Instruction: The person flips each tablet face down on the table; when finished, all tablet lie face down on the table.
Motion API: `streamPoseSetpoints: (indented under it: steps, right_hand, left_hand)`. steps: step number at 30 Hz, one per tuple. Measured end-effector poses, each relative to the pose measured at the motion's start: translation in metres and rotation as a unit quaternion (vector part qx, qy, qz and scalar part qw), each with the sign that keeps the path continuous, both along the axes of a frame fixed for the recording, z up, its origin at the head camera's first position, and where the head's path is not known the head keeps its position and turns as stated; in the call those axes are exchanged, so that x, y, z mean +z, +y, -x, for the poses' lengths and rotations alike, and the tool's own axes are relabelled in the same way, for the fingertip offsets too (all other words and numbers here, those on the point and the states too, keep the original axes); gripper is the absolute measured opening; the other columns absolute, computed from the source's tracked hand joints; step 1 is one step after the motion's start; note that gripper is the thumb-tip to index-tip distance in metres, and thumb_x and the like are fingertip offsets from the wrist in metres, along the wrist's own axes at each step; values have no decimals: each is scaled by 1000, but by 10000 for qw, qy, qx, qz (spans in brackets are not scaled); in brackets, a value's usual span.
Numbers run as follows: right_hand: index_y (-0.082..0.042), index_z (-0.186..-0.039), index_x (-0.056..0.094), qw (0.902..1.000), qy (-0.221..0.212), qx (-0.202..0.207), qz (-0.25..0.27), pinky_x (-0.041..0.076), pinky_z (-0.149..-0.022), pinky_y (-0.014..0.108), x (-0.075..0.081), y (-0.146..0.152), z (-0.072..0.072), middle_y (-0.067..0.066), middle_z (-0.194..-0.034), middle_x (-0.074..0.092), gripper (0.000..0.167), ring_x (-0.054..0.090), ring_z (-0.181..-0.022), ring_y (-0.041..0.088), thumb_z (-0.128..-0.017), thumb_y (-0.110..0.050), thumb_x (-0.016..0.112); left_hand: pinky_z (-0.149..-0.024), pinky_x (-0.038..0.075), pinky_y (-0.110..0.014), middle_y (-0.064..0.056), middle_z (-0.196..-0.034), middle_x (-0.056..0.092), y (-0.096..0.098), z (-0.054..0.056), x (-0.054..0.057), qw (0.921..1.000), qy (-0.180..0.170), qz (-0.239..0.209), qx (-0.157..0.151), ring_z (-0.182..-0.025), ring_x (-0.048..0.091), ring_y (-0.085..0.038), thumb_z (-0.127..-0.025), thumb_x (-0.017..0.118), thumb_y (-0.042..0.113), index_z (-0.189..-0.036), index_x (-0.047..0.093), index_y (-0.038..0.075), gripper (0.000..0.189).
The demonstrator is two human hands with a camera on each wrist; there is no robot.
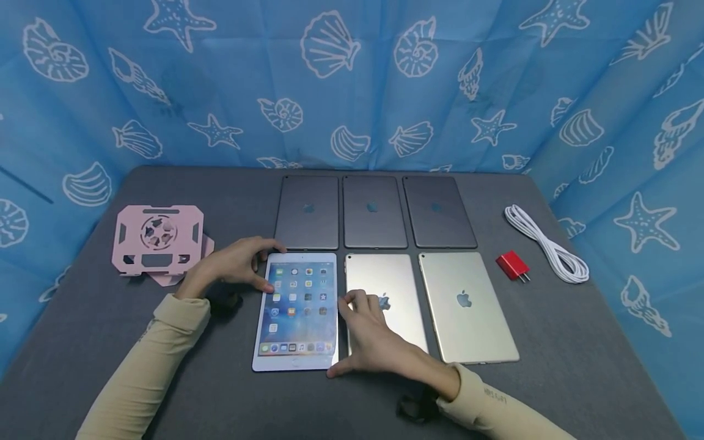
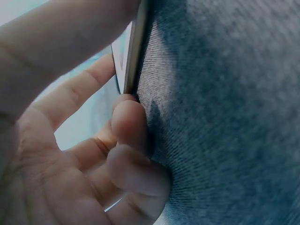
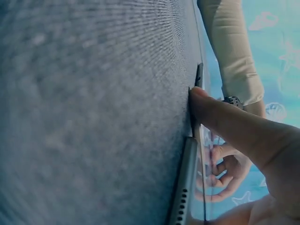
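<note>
A white-framed tablet (image 1: 299, 311) lies face up on the grey table, its screen lit with app icons. My left hand (image 1: 236, 263) holds its upper left corner, thumb along the left edge and index finger at the top. In the left wrist view the other fingers curl beside the tablet's edge (image 2: 132, 56). At the lower right corner, my right hand (image 1: 374, 339) grips the tablet, thumb low and fingertips on the right edge. This hand partly covers a gold tablet (image 1: 407, 324) lying face down; its speaker-holed edge (image 3: 183, 183) shows in the right wrist view.
Another gold tablet (image 1: 467, 311) lies face down to the right. Behind are three dark grey tablets (image 1: 308, 214) in a row. A pink folding stand (image 1: 187, 235) sits at left; a red charger plug (image 1: 512, 264) and coiled white cable (image 1: 550, 247) at right. Blue curtains (image 1: 374, 91) surround the table.
</note>
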State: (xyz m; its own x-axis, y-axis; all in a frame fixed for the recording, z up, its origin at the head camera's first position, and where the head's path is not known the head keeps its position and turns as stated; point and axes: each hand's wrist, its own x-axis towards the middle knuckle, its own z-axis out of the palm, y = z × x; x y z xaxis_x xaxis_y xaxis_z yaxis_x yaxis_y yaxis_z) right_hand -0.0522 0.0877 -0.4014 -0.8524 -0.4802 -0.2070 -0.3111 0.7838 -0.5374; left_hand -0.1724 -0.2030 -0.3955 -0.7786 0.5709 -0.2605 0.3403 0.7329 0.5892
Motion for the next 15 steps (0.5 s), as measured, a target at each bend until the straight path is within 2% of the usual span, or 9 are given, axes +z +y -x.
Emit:
streamPoseSetpoints:
  steps: [3,5,7,9,11,12,13,14,15]
  right_hand:
    - [4,-154,39,9992,-335,-121,196,40,-101,56,0,0,5,18,-143,38,127,31,-126,36,-53,-39,103]
    - [2,-154,40,9959,-672,-333,505,37,-104,58,2,2,9,18,-143,37,120,30,-127,36,-57,-35,102]
    - [0,-152,44,9884,-1050,-615,907,35,-106,60,3,3,13,17,-142,39,109,31,-127,35,-63,-29,99]
    - [-2,-149,50,9750,-1432,-835,1478,34,-108,56,4,4,19,17,-140,43,92,36,-126,33,-71,-22,94]
    - [-4,-146,55,9485,-2111,-906,2182,39,-106,47,6,3,24,17,-141,49,75,44,-122,28,-79,-15,87]
    - [-5,-145,56,9359,-2370,-888,2449,40,-108,47,7,1,25,17,-144,50,70,47,-125,29,-82,-12,84]
    - [-4,-147,54,9273,-2522,-796,2648,41,-110,48,8,-1,26,18,-146,50,68,49,-128,30,-85,-10,81]
    - [-4,-149,52,9277,-2517,-722,2662,42,-109,47,9,-3,26,18,-146,50,68,49,-128,30,-87,-12,78]
    - [-4,-151,49,9323,-2430,-646,2601,42,-108,47,11,-5,27,18,-146,49,69,48,-127,30,-88,-13,77]
  left_hand:
    - [-69,44,-29,-17,-108,56,0,0,0,10000,43,17,41,-78,51,-18,-75,92,23,-139,57,5,75]
    - [-69,44,-29,-16,-108,57,0,-1,-1,9999,68,35,87,-78,51,-18,-75,92,22,-140,57,5,75]
    - [-67,44,-29,-16,-107,57,0,-1,-1,9999,105,46,118,-77,51,-17,-75,92,22,-139,57,6,75]
    - [-66,43,-29,-16,-106,56,0,-1,-1,9998,138,47,141,-76,51,-17,-75,92,21,-139,58,6,74]
    - [-66,43,-29,-15,-106,56,0,-1,-2,9997,173,79,145,-76,51,-17,-75,92,23,-138,58,6,74]
    - [-68,45,-31,-16,-107,57,2,-2,-3,9996,224,115,162,-79,53,-18,-75,92,25,-138,58,6,75]
    - [-70,47,-33,-16,-108,58,4,-3,-3,9994,270,132,165,-81,54,-20,-75,92,26,-138,58,7,74]
    - [-72,47,-34,-17,-109,59,7,-4,-3,9993,313,149,166,-84,55,-21,-75,92,28,-138,58,7,75]
    - [-74,48,-36,-17,-110,60,10,-5,-3,9991,346,166,170,-86,55,-22,-76,92,29,-139,58,7,75]
